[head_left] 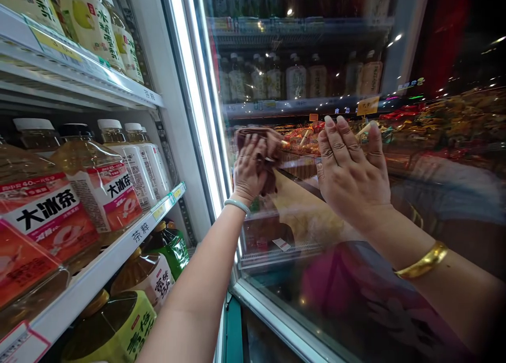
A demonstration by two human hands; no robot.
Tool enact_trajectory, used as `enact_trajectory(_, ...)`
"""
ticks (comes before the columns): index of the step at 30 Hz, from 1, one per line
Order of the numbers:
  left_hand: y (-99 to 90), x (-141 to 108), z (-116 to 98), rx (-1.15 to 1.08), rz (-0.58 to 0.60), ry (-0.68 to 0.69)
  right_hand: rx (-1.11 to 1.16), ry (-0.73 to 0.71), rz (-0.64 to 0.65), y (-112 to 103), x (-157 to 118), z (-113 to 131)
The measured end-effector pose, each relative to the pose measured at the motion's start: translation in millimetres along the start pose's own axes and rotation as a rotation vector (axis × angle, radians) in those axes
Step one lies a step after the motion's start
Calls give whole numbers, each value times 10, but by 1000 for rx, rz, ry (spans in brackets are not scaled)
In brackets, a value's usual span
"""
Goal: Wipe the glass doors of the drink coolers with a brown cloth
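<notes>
Glass door (294, 207), crumpled brown cloth (271, 143)

Shop interior: bottled drinks (97, 176) are standing on shelves (103, 263) left of the glass door (276, 286); price labels (158, 211) are lining the shelves beside it.

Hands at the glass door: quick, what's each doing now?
Left hand: holding a bunched brown cloth against the glass door.
Right hand: open, palm toward the glass, holding nothing visible.
</notes>
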State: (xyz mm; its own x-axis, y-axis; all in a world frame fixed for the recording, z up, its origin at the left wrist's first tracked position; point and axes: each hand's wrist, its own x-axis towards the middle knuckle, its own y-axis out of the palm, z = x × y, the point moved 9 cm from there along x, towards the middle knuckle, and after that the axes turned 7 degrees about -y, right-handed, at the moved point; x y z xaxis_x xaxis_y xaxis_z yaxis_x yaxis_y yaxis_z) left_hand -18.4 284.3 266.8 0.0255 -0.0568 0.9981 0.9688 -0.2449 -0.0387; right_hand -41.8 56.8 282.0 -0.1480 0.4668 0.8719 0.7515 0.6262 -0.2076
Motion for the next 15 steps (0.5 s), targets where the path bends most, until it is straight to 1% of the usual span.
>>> enact_trajectory(1, -34, -14, 235, 8, -61, -138, -3, -3, 5, -1, 1, 0)
enact_trajectory(2, -60, -63, 404, 16, -119, -260, -7, -4, 7, -6, 2, 0)
enact_trajectory(3, -75, -132, 480, 21, -164, -345, -10, -3, 8, -11, 5, 1)
enact_trajectory(4, -69, -202, 453, 24, -180, -373, -12, -2, 10, -13, 7, 6)
enact_trajectory(5, -39, -259, 332, 25, -161, -339, -13, -2, 11, -12, 8, 17)
enact_trajectory(6, 7, -308, 151, 21, -113, -257, -13, -1, 17, 0, 8, 33)
enact_trajectory(8, 112, -413, -252, 2, 34, -12, -2, -4, 38, 62, -5, 85)
enact_trajectory(9, 143, -467, -377, -11, 98, 91, 9, -9, 47, 108, -18, 121)
enact_trajectory(10, 149, -502, -402, -25, 141, 140, 23, -15, 50, 157, -36, 159)
enact_trajectory(11, 127, -504, -310, -43, 154, 113, 39, -19, 50, 208, -57, 197)
enact_trajectory(12, 85, -486, -119, -60, 137, 21, 56, -22, 50, 259, -80, 229)
enact_trajectory(14, -9, -481, 384, -90, 73, -236, 88, -22, 49, 346, -123, 275)
enact_trajectory(15, -36, -511, 595, -101, 54, -340, 99, -19, 52, 379, -140, 286)
